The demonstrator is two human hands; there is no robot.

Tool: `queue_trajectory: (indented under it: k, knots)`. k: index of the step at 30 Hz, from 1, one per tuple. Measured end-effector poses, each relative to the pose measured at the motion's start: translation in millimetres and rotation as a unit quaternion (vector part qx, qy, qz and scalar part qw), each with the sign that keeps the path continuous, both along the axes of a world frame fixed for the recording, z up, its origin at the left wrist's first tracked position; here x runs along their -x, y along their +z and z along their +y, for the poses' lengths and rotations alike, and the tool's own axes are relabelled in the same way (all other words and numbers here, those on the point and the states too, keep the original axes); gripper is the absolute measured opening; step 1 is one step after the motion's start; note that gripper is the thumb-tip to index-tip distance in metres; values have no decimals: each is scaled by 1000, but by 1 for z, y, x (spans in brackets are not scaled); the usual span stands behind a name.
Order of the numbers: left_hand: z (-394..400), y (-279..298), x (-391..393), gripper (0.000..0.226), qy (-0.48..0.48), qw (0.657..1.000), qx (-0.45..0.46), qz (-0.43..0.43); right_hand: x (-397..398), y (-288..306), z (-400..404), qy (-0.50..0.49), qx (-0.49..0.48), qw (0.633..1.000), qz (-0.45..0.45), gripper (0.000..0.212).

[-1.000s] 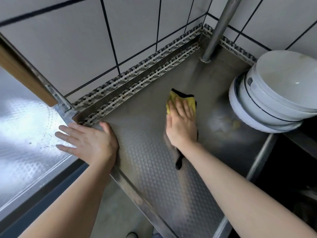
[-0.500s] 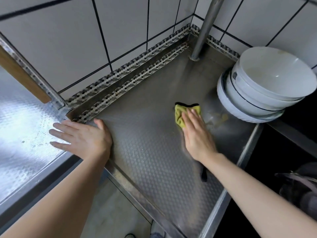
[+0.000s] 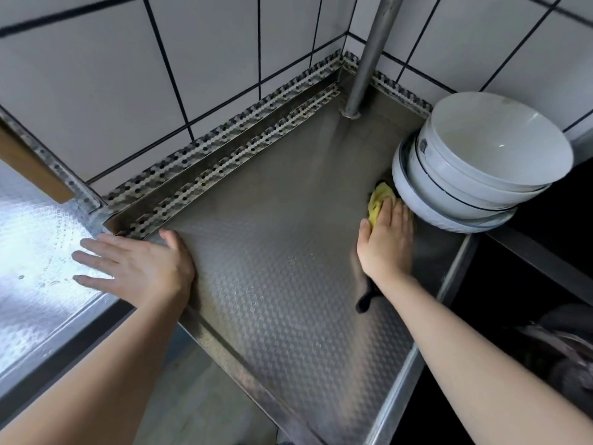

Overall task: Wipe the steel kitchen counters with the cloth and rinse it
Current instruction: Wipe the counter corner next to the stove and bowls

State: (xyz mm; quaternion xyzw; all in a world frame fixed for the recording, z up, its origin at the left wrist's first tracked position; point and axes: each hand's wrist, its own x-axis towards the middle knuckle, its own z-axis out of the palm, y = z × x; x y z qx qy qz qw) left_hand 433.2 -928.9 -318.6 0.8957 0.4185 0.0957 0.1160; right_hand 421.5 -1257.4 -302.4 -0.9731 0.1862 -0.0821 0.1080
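Step in hand: wiping. Left hand [image 3: 138, 268], fingers spread, braces flat on the counter [image 3: 272, 252] edge at centre left. Right hand [image 3: 386, 242], flat, presses the yellow cloth [image 3: 380, 199] against the stacked white bowls [image 3: 481, 168] at right. Next move likely requires wiping around the bowls.

Both forearms are seen bare to the frame's edge; no sleeve, glove, ring or watch is worn on the left hand [image 3: 138, 268] or the right hand [image 3: 386, 242].

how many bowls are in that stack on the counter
About 4 bowls, nested in one tilted stack at the counter's back right corner, just beyond the cloth under the right hand. More may hide inside the stack.
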Motion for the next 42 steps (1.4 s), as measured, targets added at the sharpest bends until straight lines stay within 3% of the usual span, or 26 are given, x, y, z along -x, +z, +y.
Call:
queue_trajectory:
  k: [3,7,9,11,15,21,29,34,36,39,42]
  knots:
    - [0,3,2,90,1,1000,5,1,29,0,6,-8,-9,1000,-13,53]
    - [-1,4,1,91,-4,1000,12,0,58,6,-5,195,-19,981,-9,46]
    - [-1,5,2,91,-4,1000,15,3,69,7,-16,230,-24,973,-4,46]
    - [-1,5,3,90,-3,1000,14,6,77,4,-20,154,-7,988,-19,45]
    - [0,5,3,91,-4,1000,15,10,73,-2,-18,-115,-12,993,2,61]
    - [2,-1,2,88,-9,1000,1,6,31,9,-30,-168,-27,985,14,63]
    - [2,-3,0,90,-1,1000,-8,7,21,6,23,113,39,992,45,57]
    - [4,-3,2,90,-7,1000,-8,5,51,3,25,323,16,944,57,53]
    - [4,-2,3,89,-13,1000,-3,2,64,3,-1,289,11,956,51,54]
    - [4,0,5,88,-14,1000,0,-3,58,7,-37,124,27,992,18,55]
    - [3,1,4,89,-13,1000,0,2,34,3,-41,51,50,997,27,50]
